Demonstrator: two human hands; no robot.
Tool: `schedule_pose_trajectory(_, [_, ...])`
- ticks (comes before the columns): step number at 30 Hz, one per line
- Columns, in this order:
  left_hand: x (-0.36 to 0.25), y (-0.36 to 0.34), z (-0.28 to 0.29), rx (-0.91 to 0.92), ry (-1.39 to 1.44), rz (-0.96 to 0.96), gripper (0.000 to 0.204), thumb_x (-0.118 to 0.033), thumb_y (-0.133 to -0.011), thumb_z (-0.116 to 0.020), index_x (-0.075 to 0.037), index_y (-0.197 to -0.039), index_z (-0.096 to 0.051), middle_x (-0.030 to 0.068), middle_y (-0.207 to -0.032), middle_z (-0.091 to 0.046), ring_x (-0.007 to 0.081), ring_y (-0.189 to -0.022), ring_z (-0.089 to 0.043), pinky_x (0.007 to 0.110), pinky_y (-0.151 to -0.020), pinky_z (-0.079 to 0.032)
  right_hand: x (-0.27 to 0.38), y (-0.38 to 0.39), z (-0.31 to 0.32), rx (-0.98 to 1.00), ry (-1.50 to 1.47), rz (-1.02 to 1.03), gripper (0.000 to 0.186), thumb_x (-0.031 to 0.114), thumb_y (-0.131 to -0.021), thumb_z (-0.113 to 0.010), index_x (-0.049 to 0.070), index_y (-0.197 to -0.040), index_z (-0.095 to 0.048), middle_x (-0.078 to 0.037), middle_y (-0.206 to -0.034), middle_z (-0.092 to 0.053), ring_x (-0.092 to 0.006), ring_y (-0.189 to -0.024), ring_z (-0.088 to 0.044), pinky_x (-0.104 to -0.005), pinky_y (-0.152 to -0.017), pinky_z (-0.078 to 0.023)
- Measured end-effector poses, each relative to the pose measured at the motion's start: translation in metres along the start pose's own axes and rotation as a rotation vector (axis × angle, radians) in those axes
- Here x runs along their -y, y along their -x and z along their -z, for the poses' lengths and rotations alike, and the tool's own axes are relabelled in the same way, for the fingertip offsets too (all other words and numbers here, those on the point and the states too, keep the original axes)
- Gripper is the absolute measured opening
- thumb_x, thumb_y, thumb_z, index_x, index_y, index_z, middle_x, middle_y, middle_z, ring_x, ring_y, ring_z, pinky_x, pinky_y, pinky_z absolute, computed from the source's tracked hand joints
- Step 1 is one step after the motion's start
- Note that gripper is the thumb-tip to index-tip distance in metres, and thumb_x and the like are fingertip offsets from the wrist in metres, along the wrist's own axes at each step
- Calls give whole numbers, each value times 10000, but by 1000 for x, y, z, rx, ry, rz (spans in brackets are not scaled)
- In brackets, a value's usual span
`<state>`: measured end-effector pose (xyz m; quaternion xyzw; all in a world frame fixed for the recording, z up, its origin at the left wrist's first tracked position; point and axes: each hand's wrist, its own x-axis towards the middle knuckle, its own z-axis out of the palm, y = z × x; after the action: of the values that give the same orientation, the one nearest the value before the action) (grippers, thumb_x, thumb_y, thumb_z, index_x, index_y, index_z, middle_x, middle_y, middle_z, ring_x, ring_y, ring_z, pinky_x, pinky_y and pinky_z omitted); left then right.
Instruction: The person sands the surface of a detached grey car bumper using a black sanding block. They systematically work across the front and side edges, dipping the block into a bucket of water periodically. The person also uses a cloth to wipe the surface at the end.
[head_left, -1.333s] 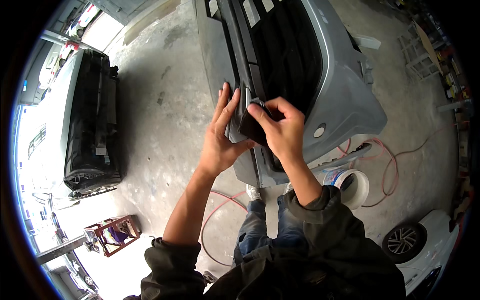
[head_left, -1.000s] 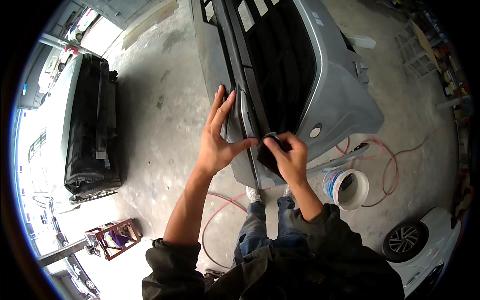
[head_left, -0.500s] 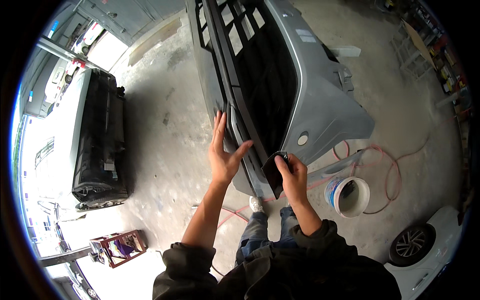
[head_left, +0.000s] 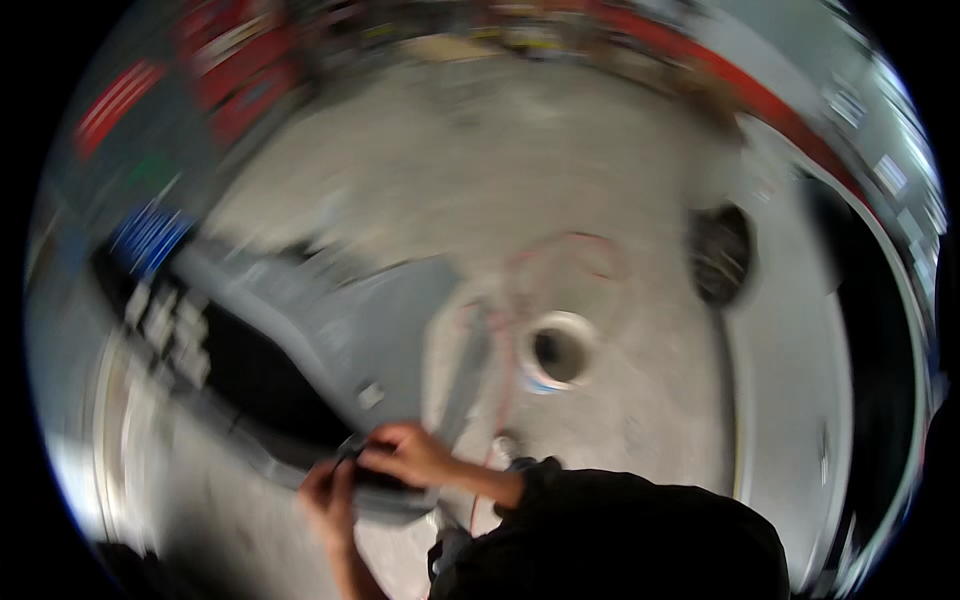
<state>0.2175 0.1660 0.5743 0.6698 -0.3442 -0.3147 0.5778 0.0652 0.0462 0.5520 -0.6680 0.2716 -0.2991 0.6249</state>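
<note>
The view is smeared by motion. A grey car bumper [head_left: 395, 305] with a black grille [head_left: 265, 370] lies at the left, its near end under my hands. My right hand [head_left: 410, 455] is closed on a small dark piece, a black sheet that looks like folded sandpaper [head_left: 350, 447]. Close beside it, at the bumper's near end, is my left hand [head_left: 328, 500]. Its fingertips come up to the same spot, but blur hides whether they grip the sheet or touch the bumper.
A white bucket [head_left: 543, 381] with something dark inside stands right of the bumper. A red hose [head_left: 507, 385] loops over the floor past it. At the right is a light-coloured car [head_left: 785, 400] with a dark wheel [head_left: 722, 255]. Red cabinets [head_left: 240, 60] stand at the far left.
My view has swung to the right, so the bumper now appears further left and slanted. My left hand has come from the bumper's edge to beside my right hand.
</note>
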Motion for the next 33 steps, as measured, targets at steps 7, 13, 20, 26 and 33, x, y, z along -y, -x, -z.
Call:
schedule_pose_trajectory(7, [41,-30,30,334,-194,-233,141,-135,-925,-767,-2,-918,-720,60,-760,-667,129,-657,-561,288,-597,-492,2,89,-4,-104,194,-56,302,244,-859,-741,-15,-999,-675,-108,-812,-663,-227,-783,-642,-358,-725,-494])
schedule_pose_trajectory(13, [25,-39,16,333,-171,-352,206,-119,-899,-790,18,-792,-678,48,-665,-614,139,-568,-518,316,-512,-438,-8,101,-25,-412,-62,80,311,188,-739,-802,-48,-890,-670,-133,-733,-643,-205,-706,-613,-348,-652,-477])
schedule_pose_trajectory(20, [32,-34,3,333,73,-213,271,-147,-947,-729,-29,-742,-599,-7,-607,-503,88,-534,-403,276,-490,-326,-7,101,-22,-249,-483,-6,363,186,-787,-775,-21,-1066,-672,-34,-897,-669,-140,-828,-618,-292,-753,-473])
schedule_pose_trajectory(26, [62,-56,49,305,34,-244,398,-302,-993,-681,-24,-732,-566,-39,-605,-455,71,-535,-340,272,-488,-260,37,98,-38,-20,-728,-50,593,195,-767,-733,-20,-1300,-586,-76,-1120,-662,-172,-1046,-612,-303,-948,-443])
schedule_pose_trajectory(33, [62,-43,74,348,30,-150,385,-327,-1003,-660,-71,-725,-588,-46,-593,-475,62,-527,-365,264,-478,-253,32,86,-52,66,-831,-158,700,221,-774,-716,-29,-1395,-515,-108,-1213,-646,-200,-1143,-598,-321,-1011,-428])
